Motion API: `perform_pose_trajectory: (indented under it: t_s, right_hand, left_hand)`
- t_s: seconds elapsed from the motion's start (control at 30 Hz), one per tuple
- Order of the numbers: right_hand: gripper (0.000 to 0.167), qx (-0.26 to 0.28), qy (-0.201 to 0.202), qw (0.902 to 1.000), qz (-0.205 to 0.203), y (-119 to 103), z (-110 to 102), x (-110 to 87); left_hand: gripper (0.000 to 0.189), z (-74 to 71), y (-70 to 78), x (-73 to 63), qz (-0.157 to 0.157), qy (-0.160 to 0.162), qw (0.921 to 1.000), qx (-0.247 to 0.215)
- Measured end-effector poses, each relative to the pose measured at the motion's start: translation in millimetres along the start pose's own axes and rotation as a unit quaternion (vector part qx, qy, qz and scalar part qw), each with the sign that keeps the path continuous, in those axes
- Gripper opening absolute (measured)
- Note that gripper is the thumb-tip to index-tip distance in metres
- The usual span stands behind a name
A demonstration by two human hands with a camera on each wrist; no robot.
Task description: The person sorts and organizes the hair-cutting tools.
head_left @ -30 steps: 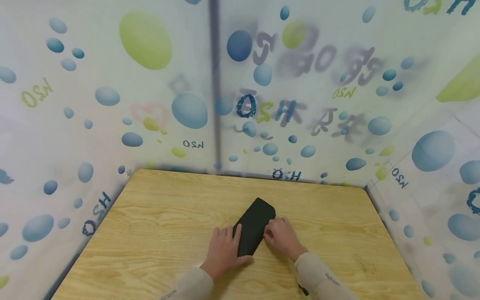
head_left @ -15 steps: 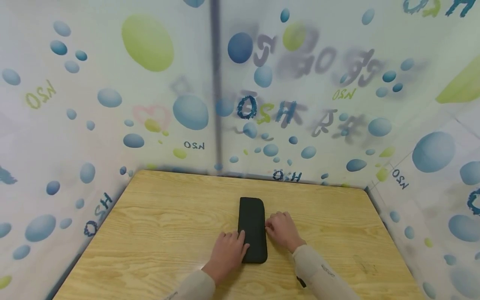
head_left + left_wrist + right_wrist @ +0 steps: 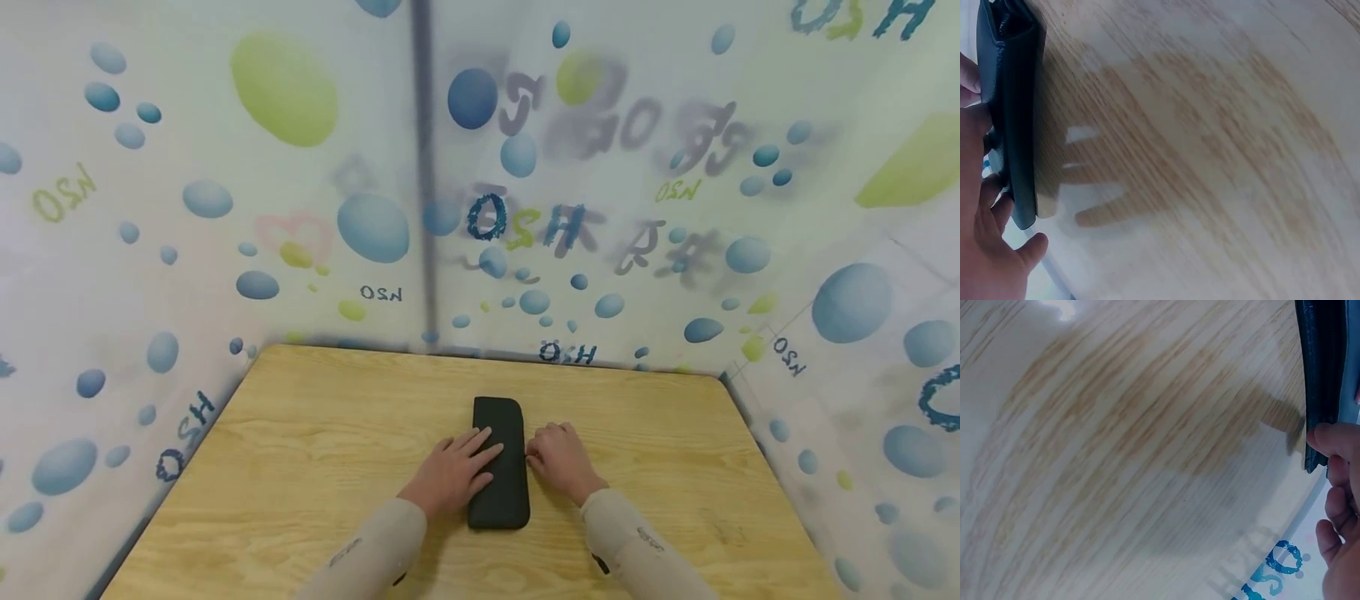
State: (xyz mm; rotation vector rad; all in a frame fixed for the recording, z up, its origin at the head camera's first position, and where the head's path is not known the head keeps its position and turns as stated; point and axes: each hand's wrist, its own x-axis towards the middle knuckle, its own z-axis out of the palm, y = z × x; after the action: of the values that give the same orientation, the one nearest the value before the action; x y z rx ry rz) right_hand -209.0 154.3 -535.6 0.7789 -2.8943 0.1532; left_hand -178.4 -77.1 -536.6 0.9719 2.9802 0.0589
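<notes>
A long black leather-like case (image 3: 504, 502) lies lengthwise on the wooden table, its far right corner rounded. My left hand (image 3: 450, 473) rests on its left half, fingers spread across the top face. On the other side, my right hand (image 3: 561, 460) has curled fingers, with thumb and forefinger pinching at the case's right edge. The right wrist view shows the thumb (image 3: 1329, 437) against the side of the case (image 3: 1324, 362). A grooved, folded end shows on the case (image 3: 1019, 119) in the left wrist view. What exactly sits between the right fingertips is hidden.
The pale wooden table (image 3: 330, 433) extends around the case on all sides. White curtain-like walls (image 3: 375, 150) printed with blue and green dots and lettering stand behind the table and along both sides.
The case has turned from a diagonal slant to nearly straight away from me. My left hand has shifted forward with fingers spread over its top. The right hand stays at the right edge.
</notes>
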Motion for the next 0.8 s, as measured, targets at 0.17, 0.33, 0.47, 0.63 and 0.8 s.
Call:
perform_pose_trajectory:
  t_s: [0.17,0.33,0.47,0.63,0.8]
  right_hand:
    - [0.01,-0.02,0.011,0.9996,-0.015,5.2,1.0,-2.5]
    - [0.009,-0.014,0.007,0.9998,-0.016,9.7,0.2,-6.5]
    - [0.01,-0.017,0.006,0.9996,-0.021,12.1,-0.3,-10.6]
    - [0.008,-0.009,0.003,0.999,-0.043,12.0,-4.2,-15.6]
    - [0.007,0.002,-0.02,0.9984,-0.054,12.0,-6.1,-19.5]
  left_hand:
    - [0.051,1.4,-1.6,1.4,-0.001,0.002,1.0,0.008]
    - [0.052,0.9,-2.3,2.2,0.001,0.006,0.9998,0.017]
    - [0.052,0.5,-1.6,2.6,0.001,0.008,0.9995,0.03]
    - [0.052,0.2,-1.1,2.7,0.0,0.004,0.999,0.045]
    - [0.052,1.2,-1.7,2.5,-0.001,0.0,0.9989,0.046]
